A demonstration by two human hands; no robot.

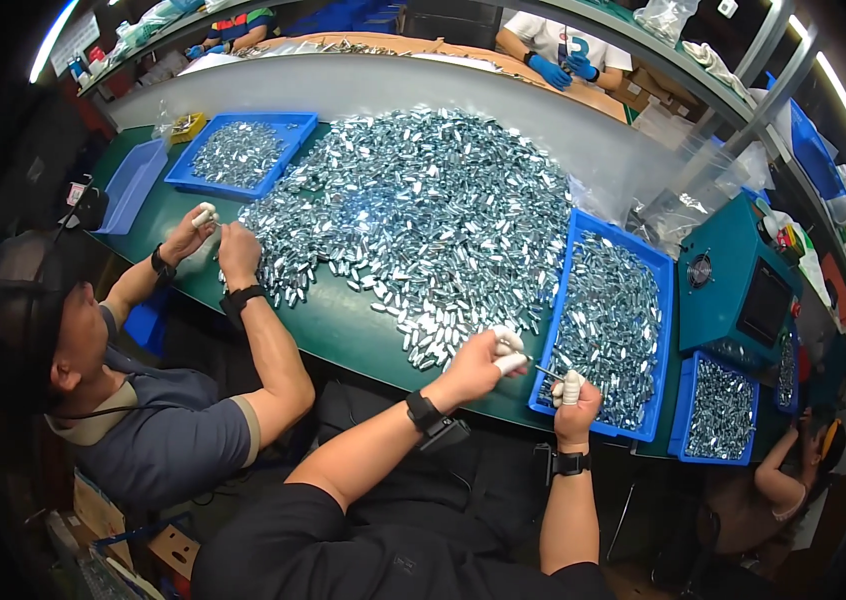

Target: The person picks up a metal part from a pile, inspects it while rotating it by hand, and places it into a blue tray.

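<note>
A: Green bench (343, 325), workshop setting. Big heap of small silvery metal pieces (423, 220) spread over its middle, reaching toward the far edge.

B: And the wearer's hands?

A: Both at the near edge, right end. Left hand (483, 360), fingertips taped white, grip closed, pinching what looks like one small silvery piece just off the heap's near fringe. Right hand (573, 395), also taped, closed round a thin pointed tool (548, 373) aimed at the left hand. It hangs over the near rim of a blue tray (568, 300) full of the same pieces.

B: Why the tray there?

A: My guess: it sits right under the working hand, so a piece travels the shortest way. Tape likely guards the fingertips.

B: Anyone else?

A: A co-worker (143, 400) at the left end, both hands (213, 235) at the heap's left fringe, near another blue tray (243, 155) at the far left corner.
</note>
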